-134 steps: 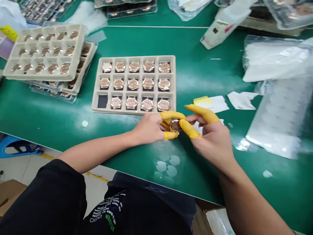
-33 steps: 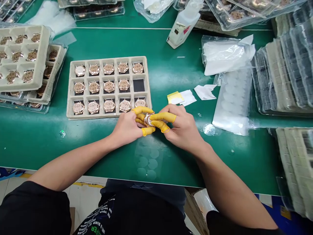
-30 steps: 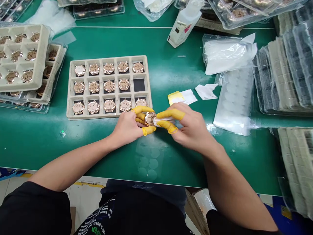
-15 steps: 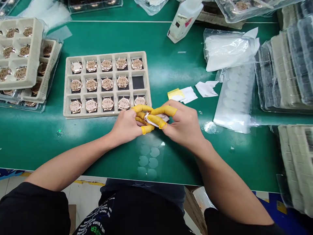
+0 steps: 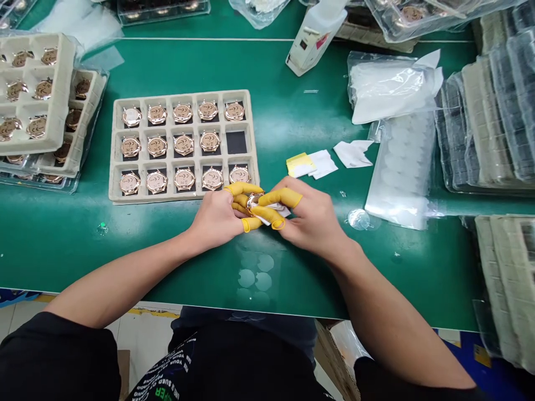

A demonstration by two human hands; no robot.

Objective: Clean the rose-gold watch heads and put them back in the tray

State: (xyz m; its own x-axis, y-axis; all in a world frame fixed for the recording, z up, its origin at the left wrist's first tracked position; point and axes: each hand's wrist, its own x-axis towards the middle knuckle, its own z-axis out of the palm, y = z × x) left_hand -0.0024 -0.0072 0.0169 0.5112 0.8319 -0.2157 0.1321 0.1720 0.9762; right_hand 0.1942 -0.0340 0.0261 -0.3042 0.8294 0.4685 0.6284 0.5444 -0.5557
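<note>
Fingertips of my left hand (image 5: 214, 216) hold a rose-gold watch case (image 5: 251, 203) narrowly, forefinger above and thumb below, a grip that I judge steadies it by the edge and leaves its flat side for the other hand. My right hand (image 5: 315, 216) has thumb and forefinger closed on a folded white cloth (image 5: 282, 209), which meets the case; my own fingers hide much of both, so the exact contact is hard to tell. The case is just off the near edge of the beige tray (image 5: 179, 197), near its right-hand corner, probably so that reaching a compartment costs little movement. The other cases (image 5: 184, 179) sit singly in their compartments, which likely keeps them from rubbing, and dark liner (image 5: 236, 142) shows at the right end of the middle row. White scraps (image 5: 353, 153) lie beyond my right hand, handy for it. Compared with half a second ago, the cloth has turned and its lower corner hangs down more, and more of the metal rim shows. A second ago it was drawn aside, with the engraved back in view; now that back is mostly covered.
</note>
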